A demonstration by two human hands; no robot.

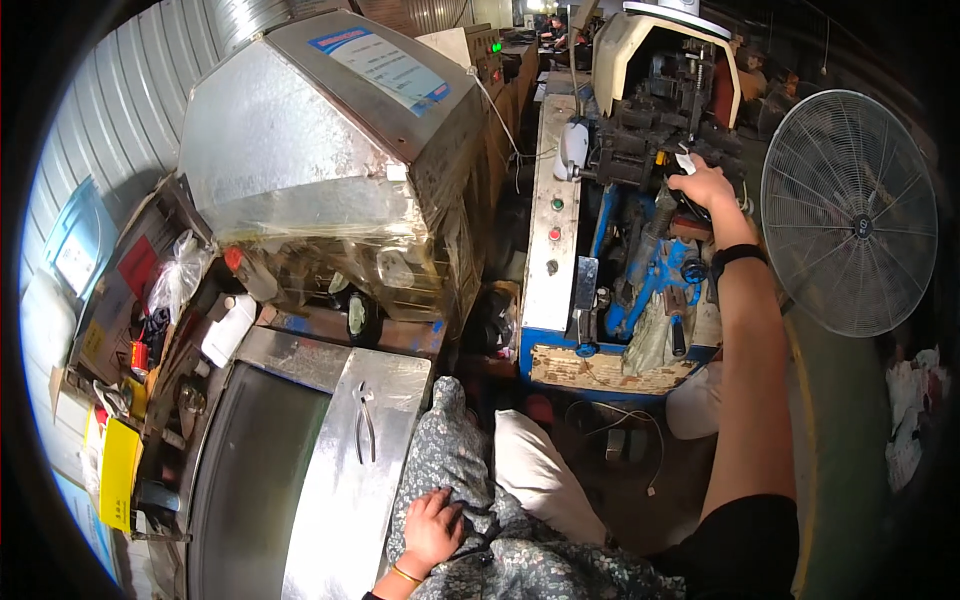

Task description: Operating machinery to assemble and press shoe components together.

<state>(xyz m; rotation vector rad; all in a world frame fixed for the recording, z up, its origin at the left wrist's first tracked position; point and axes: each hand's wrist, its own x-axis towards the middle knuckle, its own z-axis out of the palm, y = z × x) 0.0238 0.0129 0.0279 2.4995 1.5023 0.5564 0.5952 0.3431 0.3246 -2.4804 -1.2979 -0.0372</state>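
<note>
My right arm stretches far forward, and my right hand (705, 187) is at the dark metal head of a machine (640, 145). Its fingers are closed around a small whitish piece (685, 163) whose kind I cannot make out. Below that hand are blue machine parts (655, 285) with a hand lever and a grey-green cloth (648, 345). My left hand (433, 527) lies on my lap, palm down on a dark floral apron (450, 440), fingers loosely spread and nothing in them. Left of it, pliers (364, 422) rest on a bare metal plate (335, 500).
A large caged fan (850, 215) stands at the right, close to my forearm. The machine's white side panel (548, 230) carries buttons. At the left are a metal hood (290, 130), a dark conveyor belt (255, 480) and a cluttered shelf with a yellow box (120, 475). A cable (650, 450) trails below the machine.
</note>
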